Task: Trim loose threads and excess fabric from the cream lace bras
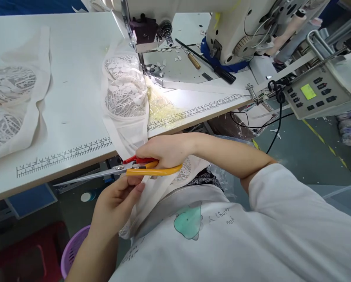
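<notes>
Just off the front edge of the white table (pixel 78 86), the right hand (pixel 171 150) grips scissors (pixel 153 171) with yellow and red handles, blades pointing left. Below them, the left hand (pixel 116 205) pinches an off-white fabric band (pixel 156 190) between thumb and fingers. A lace bra (pixel 125 94) lies beside the sewing machine's (pixel 228 37) needle area, its lower end draping over the edge; whether it joins the band is hidden.

Scissor handles (pixel 153 172) part-hidden by right hand (pixel 171 150), lace garment (pixel 18 101) cropped left
</notes>
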`<state>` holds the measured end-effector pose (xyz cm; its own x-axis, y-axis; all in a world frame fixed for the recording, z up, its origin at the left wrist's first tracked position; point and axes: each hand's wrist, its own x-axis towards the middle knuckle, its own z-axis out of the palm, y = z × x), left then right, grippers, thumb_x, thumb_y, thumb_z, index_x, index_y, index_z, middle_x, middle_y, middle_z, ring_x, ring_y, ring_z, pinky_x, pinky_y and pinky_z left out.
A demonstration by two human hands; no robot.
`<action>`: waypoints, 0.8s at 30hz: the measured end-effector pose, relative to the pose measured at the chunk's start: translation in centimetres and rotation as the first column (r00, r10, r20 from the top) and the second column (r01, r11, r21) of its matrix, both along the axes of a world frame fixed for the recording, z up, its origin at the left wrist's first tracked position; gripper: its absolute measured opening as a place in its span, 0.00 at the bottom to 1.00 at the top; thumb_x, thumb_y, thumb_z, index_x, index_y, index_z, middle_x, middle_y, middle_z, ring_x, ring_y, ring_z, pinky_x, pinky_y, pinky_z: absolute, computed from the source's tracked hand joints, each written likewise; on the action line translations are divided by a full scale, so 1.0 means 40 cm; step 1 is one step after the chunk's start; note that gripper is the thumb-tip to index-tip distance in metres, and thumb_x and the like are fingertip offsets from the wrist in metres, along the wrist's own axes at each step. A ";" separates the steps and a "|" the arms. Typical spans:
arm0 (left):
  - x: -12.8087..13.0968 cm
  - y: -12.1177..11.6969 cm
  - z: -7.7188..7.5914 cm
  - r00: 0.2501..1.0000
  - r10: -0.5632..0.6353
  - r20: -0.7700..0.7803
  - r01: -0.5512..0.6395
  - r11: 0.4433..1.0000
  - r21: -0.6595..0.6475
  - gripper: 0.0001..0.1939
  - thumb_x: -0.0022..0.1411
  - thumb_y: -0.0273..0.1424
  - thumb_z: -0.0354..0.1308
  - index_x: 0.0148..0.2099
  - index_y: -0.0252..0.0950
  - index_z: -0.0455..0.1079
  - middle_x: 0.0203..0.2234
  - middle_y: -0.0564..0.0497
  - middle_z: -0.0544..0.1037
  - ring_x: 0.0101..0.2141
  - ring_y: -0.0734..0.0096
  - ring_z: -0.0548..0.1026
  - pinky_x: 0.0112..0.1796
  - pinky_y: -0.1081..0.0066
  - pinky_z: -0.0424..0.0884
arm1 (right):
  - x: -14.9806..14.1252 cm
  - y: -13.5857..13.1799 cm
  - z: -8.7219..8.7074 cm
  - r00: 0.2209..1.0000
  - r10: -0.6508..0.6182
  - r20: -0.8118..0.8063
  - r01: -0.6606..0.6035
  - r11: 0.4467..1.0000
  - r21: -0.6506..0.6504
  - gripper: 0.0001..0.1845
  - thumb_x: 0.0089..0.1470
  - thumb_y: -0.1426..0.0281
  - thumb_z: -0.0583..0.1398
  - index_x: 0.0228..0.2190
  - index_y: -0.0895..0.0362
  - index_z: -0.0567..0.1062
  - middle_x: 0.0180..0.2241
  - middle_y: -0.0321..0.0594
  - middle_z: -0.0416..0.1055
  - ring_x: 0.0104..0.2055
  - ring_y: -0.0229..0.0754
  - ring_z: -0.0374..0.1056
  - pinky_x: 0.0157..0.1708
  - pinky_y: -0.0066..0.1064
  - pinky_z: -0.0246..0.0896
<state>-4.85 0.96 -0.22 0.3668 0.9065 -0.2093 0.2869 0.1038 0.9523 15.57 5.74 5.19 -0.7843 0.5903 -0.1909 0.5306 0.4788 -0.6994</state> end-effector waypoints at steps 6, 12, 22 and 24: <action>0.013 -0.001 -0.004 0.988 0.103 0.114 -0.077 0.974 -0.214 0.07 0.44 0.34 0.67 0.26 0.39 0.73 0.21 0.55 0.73 0.25 0.74 0.67 0.24 0.78 0.64 | -0.002 0.004 -0.007 0.998 -0.017 -0.063 0.017 1.000 -0.004 0.14 0.49 0.75 0.58 0.22 0.56 0.55 0.23 0.33 0.59 0.24 0.34 0.52 0.23 0.28 0.45; 0.006 -0.002 -0.005 0.982 0.123 0.143 -0.078 0.956 -0.282 0.06 0.43 0.33 0.68 0.26 0.40 0.75 0.21 0.56 0.75 0.22 0.77 0.67 0.23 0.79 0.65 | -0.017 0.001 -0.011 0.997 -0.009 -0.072 0.009 1.000 0.002 0.15 0.48 0.75 0.58 0.21 0.56 0.54 0.23 0.32 0.59 0.24 0.34 0.52 0.23 0.28 0.45; 0.018 0.001 0.000 0.970 0.157 0.183 -0.092 0.944 -0.318 0.09 0.39 0.29 0.69 0.28 0.42 0.76 0.22 0.55 0.77 0.26 0.72 0.73 0.32 0.73 0.71 | -0.028 0.000 -0.003 0.997 0.007 -0.073 -0.007 1.000 0.011 0.16 0.50 0.74 0.57 0.21 0.56 0.54 0.23 0.33 0.58 0.25 0.34 0.53 0.24 0.28 0.46; 0.019 0.000 0.002 0.969 0.167 0.182 -0.103 0.943 -0.318 0.09 0.39 0.30 0.69 0.28 0.42 0.76 0.22 0.55 0.77 0.26 0.72 0.73 0.32 0.73 0.71 | -0.028 -0.003 -0.003 0.998 0.005 -0.066 -0.004 1.000 0.011 0.16 0.49 0.75 0.58 0.21 0.56 0.54 0.23 0.33 0.58 0.25 0.34 0.53 0.24 0.28 0.46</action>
